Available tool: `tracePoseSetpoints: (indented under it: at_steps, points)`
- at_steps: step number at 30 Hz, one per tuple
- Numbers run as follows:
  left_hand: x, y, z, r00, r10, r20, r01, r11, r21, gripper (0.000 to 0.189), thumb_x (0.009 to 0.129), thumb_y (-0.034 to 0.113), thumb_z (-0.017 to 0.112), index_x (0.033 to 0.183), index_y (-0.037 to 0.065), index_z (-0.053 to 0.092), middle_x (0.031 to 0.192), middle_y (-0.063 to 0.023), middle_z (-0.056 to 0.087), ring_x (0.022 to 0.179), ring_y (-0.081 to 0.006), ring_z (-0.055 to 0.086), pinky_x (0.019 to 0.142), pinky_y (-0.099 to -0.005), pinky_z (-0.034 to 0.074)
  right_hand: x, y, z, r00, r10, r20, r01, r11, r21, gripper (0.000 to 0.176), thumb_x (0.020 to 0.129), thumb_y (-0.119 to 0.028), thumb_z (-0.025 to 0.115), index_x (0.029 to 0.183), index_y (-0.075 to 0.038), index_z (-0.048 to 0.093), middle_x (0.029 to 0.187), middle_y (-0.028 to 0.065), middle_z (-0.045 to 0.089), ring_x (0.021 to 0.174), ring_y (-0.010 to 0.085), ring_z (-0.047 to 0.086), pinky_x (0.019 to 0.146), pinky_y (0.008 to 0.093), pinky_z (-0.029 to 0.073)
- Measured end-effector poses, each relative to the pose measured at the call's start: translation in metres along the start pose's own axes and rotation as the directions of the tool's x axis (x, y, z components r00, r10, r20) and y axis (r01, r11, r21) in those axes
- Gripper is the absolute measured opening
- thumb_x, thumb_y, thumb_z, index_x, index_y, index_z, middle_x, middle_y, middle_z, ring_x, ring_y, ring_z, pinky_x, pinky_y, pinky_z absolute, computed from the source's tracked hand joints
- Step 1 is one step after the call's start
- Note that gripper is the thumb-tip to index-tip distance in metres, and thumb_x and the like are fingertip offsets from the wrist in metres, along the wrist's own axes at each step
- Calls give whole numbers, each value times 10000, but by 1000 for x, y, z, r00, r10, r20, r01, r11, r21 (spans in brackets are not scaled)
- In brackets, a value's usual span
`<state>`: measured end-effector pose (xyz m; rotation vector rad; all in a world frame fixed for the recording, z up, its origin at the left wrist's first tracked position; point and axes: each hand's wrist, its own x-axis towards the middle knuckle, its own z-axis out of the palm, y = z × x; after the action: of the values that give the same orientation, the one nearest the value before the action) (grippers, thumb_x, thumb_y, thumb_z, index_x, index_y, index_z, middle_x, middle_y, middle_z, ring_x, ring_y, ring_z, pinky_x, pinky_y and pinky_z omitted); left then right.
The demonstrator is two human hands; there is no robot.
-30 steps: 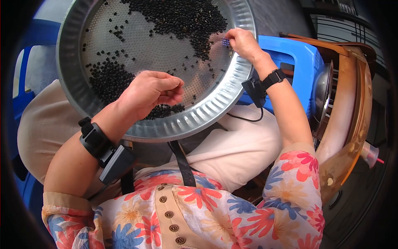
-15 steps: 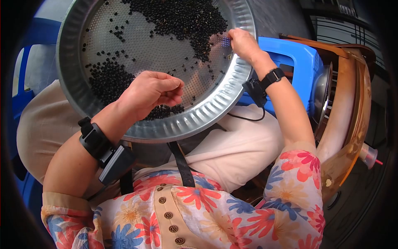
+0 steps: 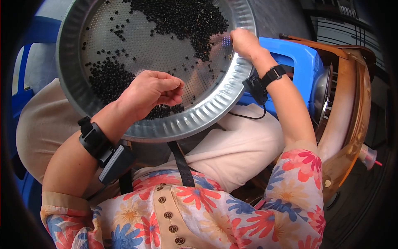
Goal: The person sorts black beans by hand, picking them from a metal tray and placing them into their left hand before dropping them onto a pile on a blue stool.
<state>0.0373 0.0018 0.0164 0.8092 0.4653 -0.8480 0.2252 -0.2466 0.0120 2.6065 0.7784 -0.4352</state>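
Note:
A wide round metal sieve (image 3: 195,124) with a fluted rim and perforated bottom rests over my lap. Shiny black beans (image 3: 178,18) form a large heap at its far side, mixed with pale bits. A smaller heap of black beans (image 3: 108,79) lies at the left, with loose ones scattered between. My left hand (image 3: 159,89) hovers above the near part of the sieve, thumb and fingers pinched together; anything between them is hidden. At the right inner wall, my right hand (image 3: 245,42) is closed, its fingertips mostly hidden, so what they hold cannot be made out.
A blue plastic stool (image 3: 304,56) stands to the right, with a metal bowl (image 3: 322,97) beside it. Farther right is a wooden piece of furniture (image 3: 348,112) and a clear cup with a pink straw (image 3: 367,157). A blue chair (image 3: 39,31) is at the left.
My right hand has shifted very slightly to the right along the sieve wall. My left hand and the bean heaps look the same.

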Motion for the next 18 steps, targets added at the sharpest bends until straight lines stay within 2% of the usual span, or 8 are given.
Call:
tracePoseSetpoints:
  at_steps: [2, 3, 5, 6, 8, 15, 17, 18]
  points:
    - [-1, 1, 0, 1000, 5, 0, -5, 1000, -5, 183, 887, 126, 550, 928, -46, 596, 793, -79, 598, 677, -137, 597, 629, -241, 500, -2, 3, 2, 961, -61, 269, 30, 993, 118, 221, 775, -83, 500, 938, -29, 639, 913, 168, 637, 870, 336, 601, 793, 396, 472]
    - [-1, 1, 0, 1000, 7, -2, -7, 1000, -7, 181, 887, 126, 551, 928, -45, 596, 793, -78, 598, 678, -137, 597, 629, -242, 500, -2, 6, 4, 961, -63, 268, 33, 993, 117, 221, 775, -83, 500, 938, -29, 639, 913, 168, 637, 870, 336, 601, 793, 396, 472]
    - [-2, 0, -1, 1000, 9, -10, -9, 1000, -6, 181, 887, 127, 552, 928, -44, 597, 794, -79, 598, 678, -137, 597, 630, -243, 500, 0, 11, 7, 999, 2, -46, 14, 941, 337, 197, 766, -112, 532, 900, -20, 643, 863, 174, 647, 830, 332, 613, 779, 389, 474]
    - [-2, 0, -1, 1000, 9, -14, -9, 1000, -2, 181, 887, 128, 552, 928, -43, 598, 796, -79, 599, 678, -137, 597, 631, -244, 501, 3, 11, 9, 999, 1, -46, 15, 940, 340, 197, 766, -112, 532, 900, -20, 643, 863, 174, 647, 830, 332, 613, 779, 389, 474]
    - [-2, -1, -2, 1000, 6, -14, -6, 1000, 11, 183, 886, 129, 553, 927, -43, 598, 797, -79, 599, 678, -138, 597, 633, -244, 502, 7, 9, 12, 979, 73, -191, 3, 928, 373, 194, 791, -123, 513, 907, -57, 653, 931, 158, 637, 891, 325, 598, 811, 395, 468]
    - [0, -1, 0, 1000, 5, -15, -5, 1000, 4, 191, 883, 137, 559, 931, -43, 602, 795, -79, 600, 677, -140, 598, 636, -249, 506, 12, -3, 8, 981, 153, -116, -107, 938, 330, 146, 777, -118, 534, 861, -79, 648, 897, 141, 640, 858, 315, 600, 785, 387, 476]
    - [-1, 0, 0, 1000, 8, -8, -8, 1000, 7, 191, 884, 138, 558, 930, -42, 602, 796, -79, 600, 676, -139, 597, 635, -249, 506, 11, -2, 3, 995, 84, 54, -95, 963, 251, 144, 759, -104, 546, 858, -85, 650, 898, 136, 641, 878, 313, 598, 778, 392, 475]
    - [-2, 1, 0, 1000, 11, -3, -11, 1000, 11, 190, 885, 138, 557, 930, -41, 602, 797, -79, 600, 676, -138, 597, 634, -248, 505, 8, -2, 1, 995, 84, 55, -95, 964, 247, 144, 759, -104, 546, 858, -85, 650, 898, 136, 641, 878, 313, 598, 778, 392, 475]
